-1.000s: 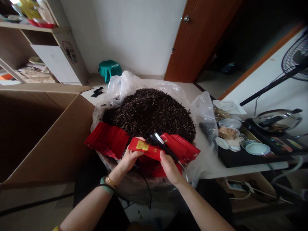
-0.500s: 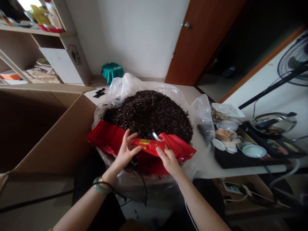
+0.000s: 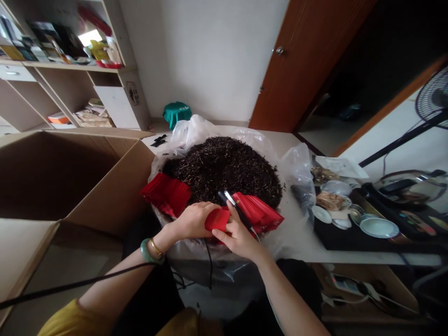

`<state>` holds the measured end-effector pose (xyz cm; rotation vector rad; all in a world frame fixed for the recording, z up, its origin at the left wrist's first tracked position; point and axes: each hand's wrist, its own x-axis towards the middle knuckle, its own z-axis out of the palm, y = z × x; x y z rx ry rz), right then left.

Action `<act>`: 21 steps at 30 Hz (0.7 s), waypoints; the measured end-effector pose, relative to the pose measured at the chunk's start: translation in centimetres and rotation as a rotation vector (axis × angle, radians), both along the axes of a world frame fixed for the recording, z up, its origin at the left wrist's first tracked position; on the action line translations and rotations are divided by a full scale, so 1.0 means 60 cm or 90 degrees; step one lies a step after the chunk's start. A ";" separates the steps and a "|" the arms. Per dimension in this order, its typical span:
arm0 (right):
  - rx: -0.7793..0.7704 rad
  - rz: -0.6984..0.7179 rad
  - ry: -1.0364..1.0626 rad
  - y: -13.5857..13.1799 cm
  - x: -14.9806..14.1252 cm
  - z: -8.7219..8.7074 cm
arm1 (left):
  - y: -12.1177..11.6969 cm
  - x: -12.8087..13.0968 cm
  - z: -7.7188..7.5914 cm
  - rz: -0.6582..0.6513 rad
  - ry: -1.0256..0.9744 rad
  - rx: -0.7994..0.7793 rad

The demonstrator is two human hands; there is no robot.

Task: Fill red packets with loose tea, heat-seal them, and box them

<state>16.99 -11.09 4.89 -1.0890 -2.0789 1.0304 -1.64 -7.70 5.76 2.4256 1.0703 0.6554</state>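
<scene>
My left hand [image 3: 196,220] is closed around one end of a small red packet [image 3: 217,219], its fingers folded over the top. My right hand [image 3: 241,238] pinches the packet's other side, thumb in front and index finger extended. Just beyond the hands lies a heap of dark, twisted dried leaves that look like tea [image 3: 227,163], in a clear plastic bag [image 3: 196,128]. One fanned stack of red packets [image 3: 166,193] rests on the heap's near left, another stack of red packets [image 3: 259,212] on its near right. A slim dark device with a silvery end [image 3: 229,198] lies beside my right fingers.
An open cardboard box [image 3: 129,182] stands at left. On the right, a black tray [image 3: 336,240] bears small cups, a lidded pot and dried pieces. A fan [image 3: 434,95] stands far right. A black cable [image 3: 80,281] crosses my left forearm.
My left hand has turned from spread fingers to closed over the packet, moving right toward my right hand. The packet now looks folded or bunched smaller. The view has shifted left and upward.
</scene>
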 end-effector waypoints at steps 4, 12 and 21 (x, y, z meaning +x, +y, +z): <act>0.087 0.003 -0.031 0.001 0.005 0.009 | -0.004 -0.005 -0.017 0.040 -0.062 -0.008; 0.098 -0.077 -0.052 0.008 0.004 0.016 | 0.001 -0.006 -0.025 0.073 -0.105 -0.073; 0.076 -0.105 0.045 0.025 0.000 0.000 | 0.019 0.008 -0.045 0.034 -0.136 -0.060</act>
